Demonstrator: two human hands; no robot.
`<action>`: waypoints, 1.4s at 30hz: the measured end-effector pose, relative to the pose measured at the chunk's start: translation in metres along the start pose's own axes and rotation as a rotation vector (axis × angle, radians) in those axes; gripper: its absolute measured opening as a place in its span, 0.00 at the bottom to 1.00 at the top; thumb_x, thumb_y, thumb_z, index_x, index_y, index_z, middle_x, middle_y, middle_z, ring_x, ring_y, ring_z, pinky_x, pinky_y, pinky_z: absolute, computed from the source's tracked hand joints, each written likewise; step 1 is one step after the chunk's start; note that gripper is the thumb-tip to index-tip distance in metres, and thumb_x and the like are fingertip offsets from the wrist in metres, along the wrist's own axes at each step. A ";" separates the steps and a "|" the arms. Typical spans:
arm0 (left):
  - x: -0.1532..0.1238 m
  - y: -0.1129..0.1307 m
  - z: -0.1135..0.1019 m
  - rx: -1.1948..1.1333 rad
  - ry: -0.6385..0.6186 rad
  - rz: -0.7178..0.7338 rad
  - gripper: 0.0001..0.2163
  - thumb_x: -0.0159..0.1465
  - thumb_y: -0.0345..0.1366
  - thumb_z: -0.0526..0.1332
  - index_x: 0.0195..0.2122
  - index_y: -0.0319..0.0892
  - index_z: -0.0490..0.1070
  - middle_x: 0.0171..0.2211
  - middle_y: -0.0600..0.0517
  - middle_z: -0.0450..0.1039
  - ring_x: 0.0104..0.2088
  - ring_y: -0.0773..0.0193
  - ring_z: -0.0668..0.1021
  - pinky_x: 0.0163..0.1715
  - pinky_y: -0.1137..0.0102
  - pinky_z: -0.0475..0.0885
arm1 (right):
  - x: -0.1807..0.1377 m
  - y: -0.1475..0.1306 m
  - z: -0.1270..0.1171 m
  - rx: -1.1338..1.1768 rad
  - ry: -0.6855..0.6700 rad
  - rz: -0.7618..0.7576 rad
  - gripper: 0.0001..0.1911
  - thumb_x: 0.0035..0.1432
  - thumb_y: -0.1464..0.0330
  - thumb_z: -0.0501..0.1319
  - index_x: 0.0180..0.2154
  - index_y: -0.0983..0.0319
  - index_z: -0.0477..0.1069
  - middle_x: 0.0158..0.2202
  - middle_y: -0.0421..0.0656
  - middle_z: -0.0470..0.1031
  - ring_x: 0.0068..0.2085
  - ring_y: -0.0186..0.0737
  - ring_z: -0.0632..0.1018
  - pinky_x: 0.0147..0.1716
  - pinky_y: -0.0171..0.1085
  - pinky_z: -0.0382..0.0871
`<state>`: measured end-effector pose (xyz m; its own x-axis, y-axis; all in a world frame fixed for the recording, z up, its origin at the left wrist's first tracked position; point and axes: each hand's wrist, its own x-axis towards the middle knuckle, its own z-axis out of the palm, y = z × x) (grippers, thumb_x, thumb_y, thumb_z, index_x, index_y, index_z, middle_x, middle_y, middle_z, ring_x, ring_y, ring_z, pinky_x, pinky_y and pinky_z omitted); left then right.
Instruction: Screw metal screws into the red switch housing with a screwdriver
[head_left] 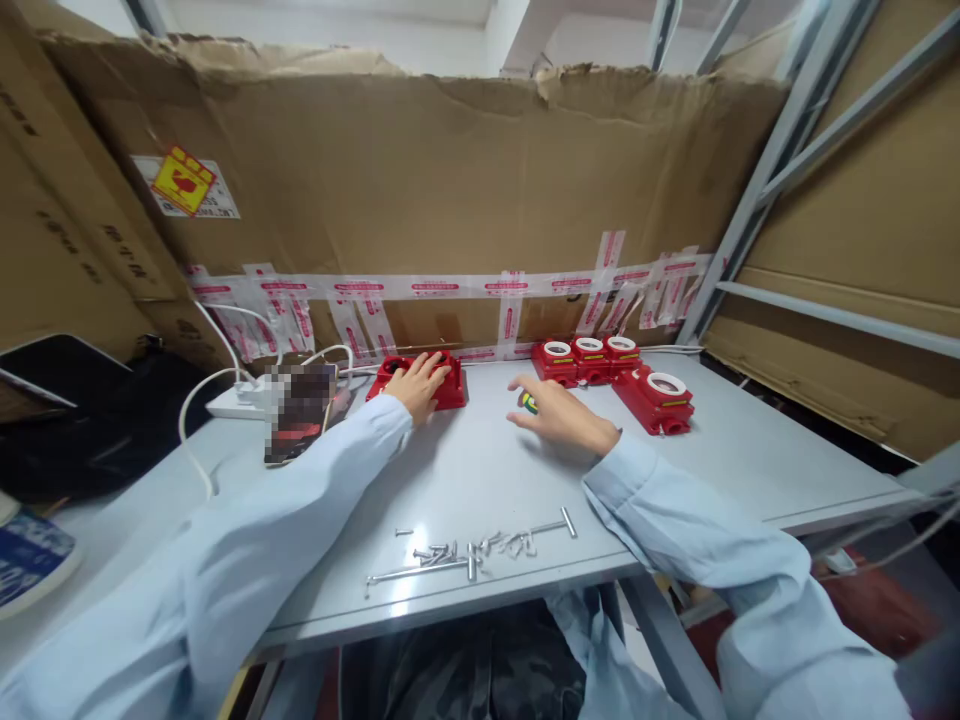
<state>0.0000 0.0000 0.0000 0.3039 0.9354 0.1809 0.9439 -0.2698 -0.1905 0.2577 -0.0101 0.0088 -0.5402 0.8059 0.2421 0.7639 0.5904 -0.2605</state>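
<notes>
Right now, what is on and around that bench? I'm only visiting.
red housing: one, red, back of table, under the left hand
ringed housings: four, red with white rings, back right
green-yellow piece: one, small, at the right fingertips
screws and pins: a scatter, silver, front edge
power strip: one, white, cabled, back left
table: one, grey
cardboard wall: brown, taped, behind the table
left hand: resting on the red housing
right hand: fingers by the green-yellow piece

The left hand [418, 385] covered much of a red box [452, 392]. The right hand [559, 415] hid most of a small green item [529, 403]; its grip was unclear. A pixelated patch [300, 412] masked something nearby.
</notes>
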 end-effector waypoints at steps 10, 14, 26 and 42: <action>-0.069 -0.047 -0.044 -0.181 0.251 0.084 0.22 0.66 0.47 0.52 0.58 0.42 0.61 0.60 0.41 0.61 0.59 0.47 0.65 0.56 0.50 0.63 | 0.022 0.063 -0.004 -0.219 0.249 0.419 0.25 0.59 0.59 0.57 0.54 0.65 0.63 0.51 0.57 0.69 0.49 0.56 0.74 0.42 0.45 0.66; -0.083 -0.052 -0.033 -0.264 0.275 0.118 0.23 0.66 0.51 0.52 0.56 0.42 0.63 0.58 0.41 0.62 0.57 0.47 0.66 0.56 0.51 0.62 | 0.017 0.070 -0.020 -0.279 0.291 0.474 0.24 0.59 0.60 0.57 0.54 0.65 0.63 0.49 0.56 0.71 0.48 0.54 0.74 0.41 0.43 0.66; -0.087 -0.058 -0.006 -0.396 0.268 0.165 0.25 0.66 0.53 0.52 0.56 0.41 0.64 0.55 0.41 0.66 0.56 0.47 0.68 0.57 0.54 0.62 | -0.067 0.137 -0.074 -0.480 0.013 0.665 0.36 0.48 0.45 0.61 0.48 0.67 0.70 0.43 0.59 0.77 0.44 0.60 0.76 0.32 0.42 0.64; -0.086 -0.041 0.001 -0.452 0.100 0.205 0.22 0.66 0.51 0.51 0.54 0.43 0.64 0.54 0.42 0.68 0.55 0.49 0.70 0.55 0.56 0.64 | -0.049 0.025 -0.048 -0.114 -0.190 -0.017 0.36 0.46 0.53 0.67 0.55 0.61 0.65 0.49 0.50 0.76 0.46 0.52 0.77 0.43 0.42 0.67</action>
<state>-0.0647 -0.0689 -0.0090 0.4792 0.8322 0.2790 0.8183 -0.5386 0.2007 0.3204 -0.0369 0.0353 -0.6017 0.7963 0.0621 0.7835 0.6036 -0.1479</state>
